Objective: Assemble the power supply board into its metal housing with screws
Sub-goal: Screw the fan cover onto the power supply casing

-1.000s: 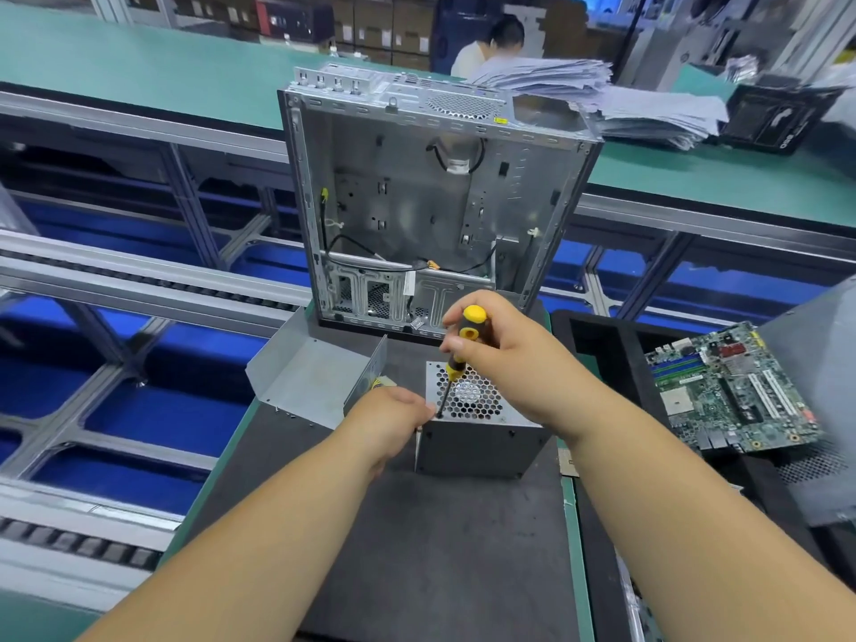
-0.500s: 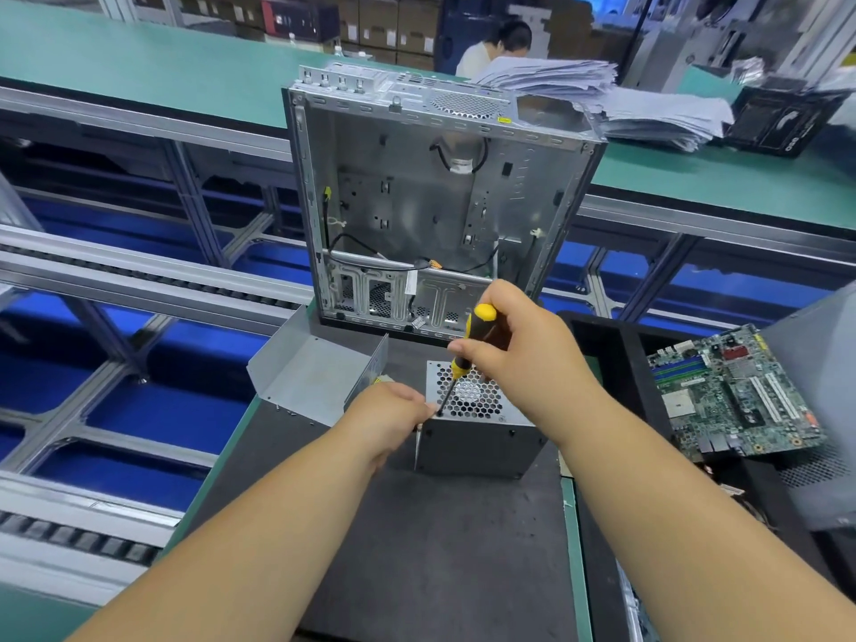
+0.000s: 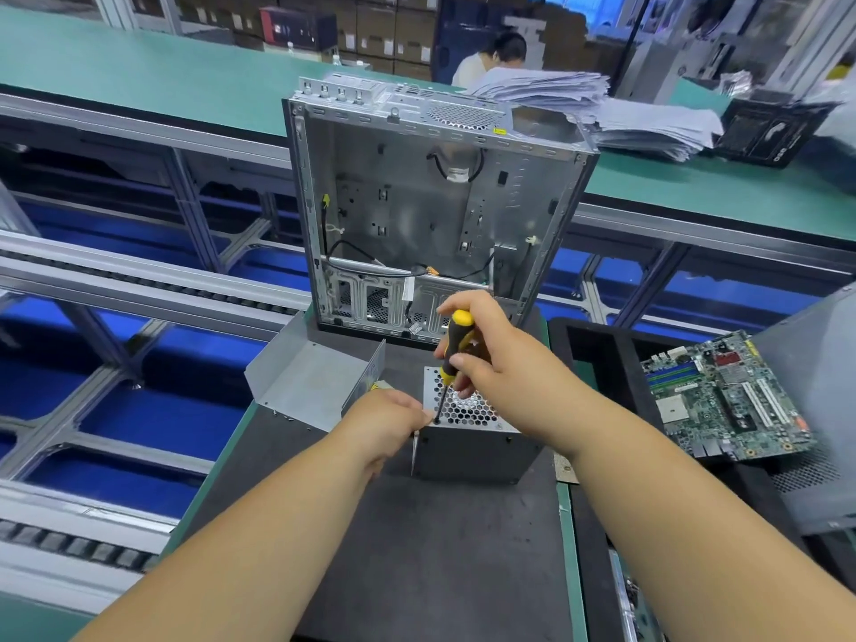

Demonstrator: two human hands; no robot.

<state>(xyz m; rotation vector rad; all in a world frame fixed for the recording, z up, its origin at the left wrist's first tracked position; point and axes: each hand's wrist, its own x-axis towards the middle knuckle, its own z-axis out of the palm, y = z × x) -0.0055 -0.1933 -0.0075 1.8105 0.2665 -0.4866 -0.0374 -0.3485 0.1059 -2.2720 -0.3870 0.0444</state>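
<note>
A boxy grey sheet-metal power supply housing (image 3: 468,444) stands on a dark, matte, slightly scuffed rubber work mat (image 3: 417,549), near the mat's far half. Its top face is a bright perforated panel with a honeycomb grille; its near side is plain, darker steel with a sharp vertical corner. The right hand (image 3: 491,363) is curled round the ribbed handle of a yellow-and-black screwdriver (image 3: 451,354), whose thin dark shaft slants down to the near-left corner of the grille, with the tip set on that corner. The left hand (image 3: 389,424) rests against the housing's left edge, fingers bent and pinched close at the screwdriver's tip; whether they hold a screw cannot be told.

Just left of the housing lies a bent, dull grey folded sheet-metal cover (image 3: 310,382), open upward, overhanging the mat's left rim. Behind both stands a tall open silver desktop computer chassis (image 3: 431,210), its stamped inner wall strung with black cables, its base touching the mat's far edge. To the right, well apart, a green motherboard (image 3: 722,400) lies tilted in a black foam tray (image 3: 597,345). A stack of loose white papers (image 3: 602,108) sits on the green bench beyond.

The near half of the mat is bare. A green-edged gap separates it from the tray on the right.
</note>
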